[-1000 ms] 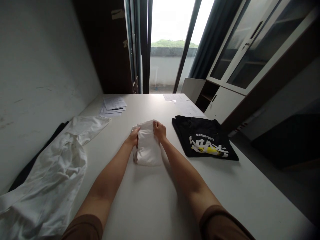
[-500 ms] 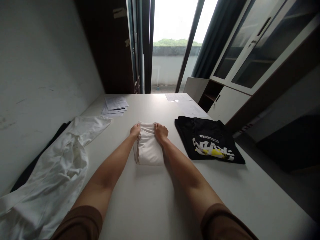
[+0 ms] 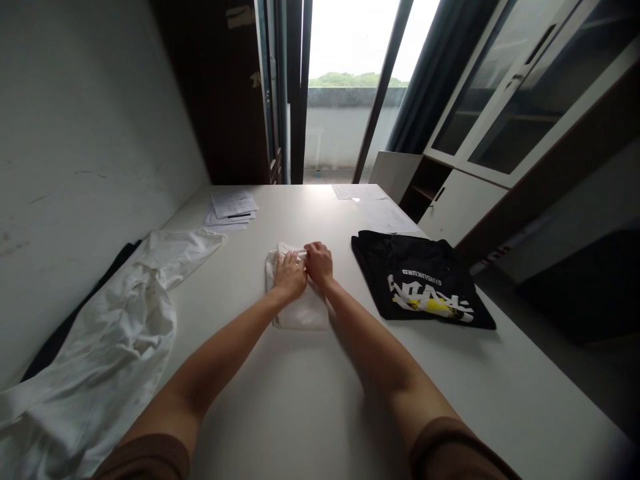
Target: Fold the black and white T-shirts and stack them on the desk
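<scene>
"White cloth (image 3: 303, 315), folded, on the bench (image 3: 280, 400): how is it held?"

"Left hand (image 3: 290, 275) spread across its top, right hand (image 3: 320, 263) pinching the far edge; the two together."

"Likely fault?"

"Skewed or creased layers, should the left palm drag while the right fingers pull."

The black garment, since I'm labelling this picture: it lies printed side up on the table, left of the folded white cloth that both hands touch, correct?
Left is wrong: the head view shows the black garment right of the folded white cloth. It lies printed side up on the table, and left hand and right hand touch the cloth.
</scene>
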A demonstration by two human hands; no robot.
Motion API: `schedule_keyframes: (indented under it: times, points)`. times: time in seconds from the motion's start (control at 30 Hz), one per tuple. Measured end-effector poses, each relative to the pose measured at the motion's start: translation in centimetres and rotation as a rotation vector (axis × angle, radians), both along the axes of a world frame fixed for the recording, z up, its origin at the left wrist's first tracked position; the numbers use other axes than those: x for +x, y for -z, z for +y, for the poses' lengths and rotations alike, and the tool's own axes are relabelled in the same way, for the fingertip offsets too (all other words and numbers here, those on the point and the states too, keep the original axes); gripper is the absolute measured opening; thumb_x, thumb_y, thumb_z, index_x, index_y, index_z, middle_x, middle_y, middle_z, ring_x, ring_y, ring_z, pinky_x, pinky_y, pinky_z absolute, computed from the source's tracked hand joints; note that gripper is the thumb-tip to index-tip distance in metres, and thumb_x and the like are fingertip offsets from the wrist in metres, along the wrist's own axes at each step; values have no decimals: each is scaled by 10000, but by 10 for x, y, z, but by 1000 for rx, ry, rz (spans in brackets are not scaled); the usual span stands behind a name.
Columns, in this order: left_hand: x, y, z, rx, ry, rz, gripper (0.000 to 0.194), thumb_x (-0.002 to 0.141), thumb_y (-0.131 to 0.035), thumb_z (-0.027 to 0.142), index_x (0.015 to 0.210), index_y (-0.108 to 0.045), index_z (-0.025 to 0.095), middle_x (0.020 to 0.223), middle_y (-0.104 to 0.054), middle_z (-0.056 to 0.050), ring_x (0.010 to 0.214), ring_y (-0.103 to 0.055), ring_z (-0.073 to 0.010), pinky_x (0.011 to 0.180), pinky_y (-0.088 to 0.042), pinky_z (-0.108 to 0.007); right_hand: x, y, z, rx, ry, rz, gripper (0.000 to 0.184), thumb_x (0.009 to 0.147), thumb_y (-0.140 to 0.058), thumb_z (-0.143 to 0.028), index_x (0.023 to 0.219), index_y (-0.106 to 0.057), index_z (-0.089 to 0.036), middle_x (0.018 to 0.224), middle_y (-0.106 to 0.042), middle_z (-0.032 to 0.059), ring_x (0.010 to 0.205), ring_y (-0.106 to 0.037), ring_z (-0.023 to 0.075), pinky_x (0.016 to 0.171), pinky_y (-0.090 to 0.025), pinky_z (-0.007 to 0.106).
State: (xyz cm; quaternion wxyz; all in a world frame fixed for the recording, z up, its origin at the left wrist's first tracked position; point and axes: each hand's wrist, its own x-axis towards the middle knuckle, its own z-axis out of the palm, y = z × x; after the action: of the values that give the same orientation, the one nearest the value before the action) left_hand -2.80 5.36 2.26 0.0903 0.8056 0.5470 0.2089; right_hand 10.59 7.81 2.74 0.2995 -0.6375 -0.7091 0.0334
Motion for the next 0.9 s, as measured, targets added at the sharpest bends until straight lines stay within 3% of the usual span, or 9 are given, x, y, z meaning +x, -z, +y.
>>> schedule_keyframes:
  times: [0.1, 0.2, 0.3, 0.57, 0.7, 0.9]
  points:
    - [-10, 15, 5, -91, -41, 71, 606, 973, -424, 311, 1562, -443, 174, 1669, -313, -140, 1569, -162, -348, 1273, -11, -543, -10, 13, -2, -97, -148, -79, 398, 1049, -381, -278, 1351, -628, -199, 1434, -579, 111, 1355, -453, 238, 1163, -284, 376]
    - [-24, 22, 19, -151, -89, 99, 632, 982, -433, 423, 1587, -410, 239, 1696, -261, -99, 1564, -180, -362, 1261, -67, -567, -11, 27, 0, -199, -99, -147, 516, 1050, -398, -380, 1515, -490, -174, 1614, -400, 126, 1520, -263, 263, 1233, -174, 451]
    - [-33, 22, 33, -174, -127, 85, 669, 981, -434, 472, 1598, -387, 217, 1699, -240, -127, 1565, -185, -356, 1259, -100, -547, -8, 35, 3, -263, -38, -171, 620, 1050, -385, -474, 1589, -379, -169, 1682, -264, 136, 1566, -160, 280, 1253, -105, 489]
    - [-36, 22, 52, -175, -241, 94, 712, 977, -398, 558, 1600, -378, 214, 1690, -260, -138, 1568, -177, -348, 1252, -108, -568, -10, 22, -5, -315, 37, -191, 681, 1054, -332, -542, 1612, -320, -152, 1693, -206, 177, 1577, -122, 319, 1246, -107, 539]
    - [-39, 24, 52, -156, -244, 83, 670, 994, -358, 530, 1595, -388, 236, 1685, -284, -119, 1564, -200, -329, 1255, -111, -554, -19, 14, -37, -238, -57, -251, 651, 1050, -373, -527, 1581, -382, -150, 1681, -237, 187, 1579, -119, 318, 1251, -61, 543]
    - [-42, 25, 52, -170, -223, 54, 636, 1015, -316, 485, 1600, -379, 243, 1693, -271, -98, 1569, -188, -314, 1259, -94, -548, -29, 15, -119, -196, -306, -279, 663, 1046, -371, -512, 1600, -360, -147, 1673, -263, 184, 1573, -160, 329, 1262, -90, 501]
